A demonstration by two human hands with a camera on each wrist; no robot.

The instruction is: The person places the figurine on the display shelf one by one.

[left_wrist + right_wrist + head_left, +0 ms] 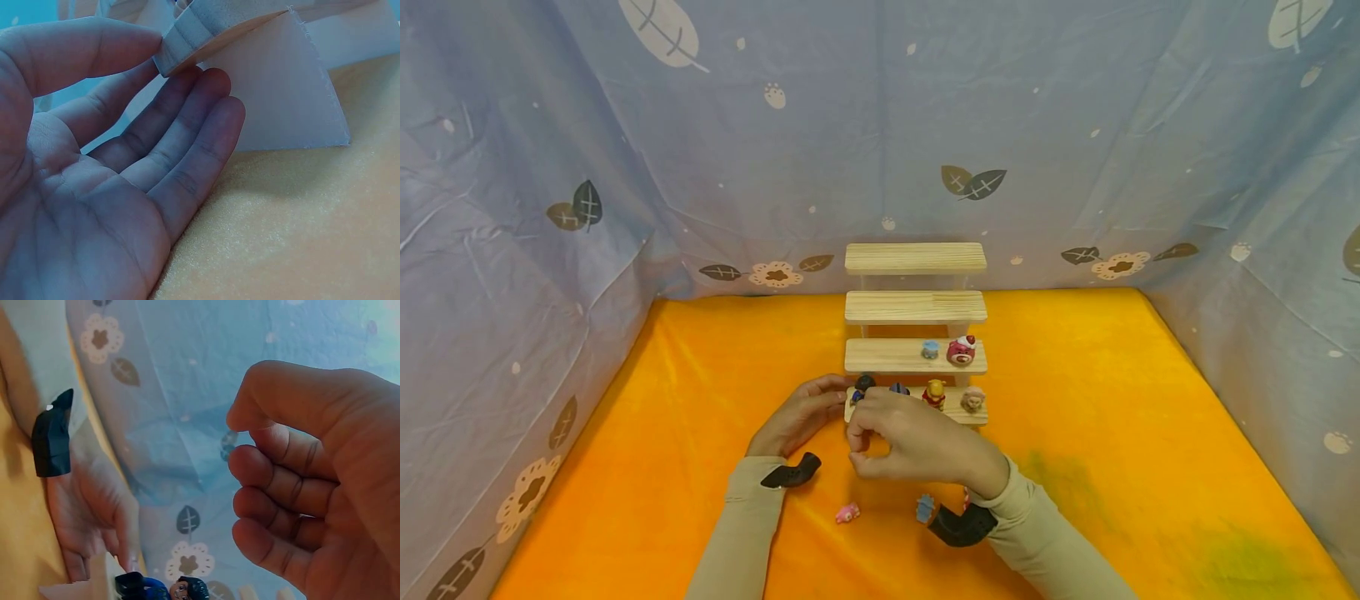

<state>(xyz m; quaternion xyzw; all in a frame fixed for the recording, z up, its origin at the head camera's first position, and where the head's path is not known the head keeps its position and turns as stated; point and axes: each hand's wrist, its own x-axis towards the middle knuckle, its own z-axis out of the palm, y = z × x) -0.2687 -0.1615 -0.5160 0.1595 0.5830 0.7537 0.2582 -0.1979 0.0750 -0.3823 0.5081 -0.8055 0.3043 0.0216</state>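
Note:
A stepped wooden shelf (880, 356) stands in the middle in the head view. My left hand (805, 417) pinches the left end of its lowest board (200, 37), thumb against the edge and fingers underneath. In front of that board hovers my right hand (917, 437), fingers loosely curled, with a gap to the thumb and nothing visible between. A small dark-haired figurine in blue (864, 383) is at the board's left end. Beside it are a dark blue figurine (898, 388), partly hidden by my right hand, a yellow bear figurine in red (935, 395) and a beige figurine (973, 400).
On the step above are a grey-blue figurine (930, 349) and a dark pink bear figurine (962, 352). A pink figurine (847, 512) and a light blue figurine (925, 507) lie on the orange cloth (1075, 375). A patterned curtain (850, 125) surrounds the back and sides.

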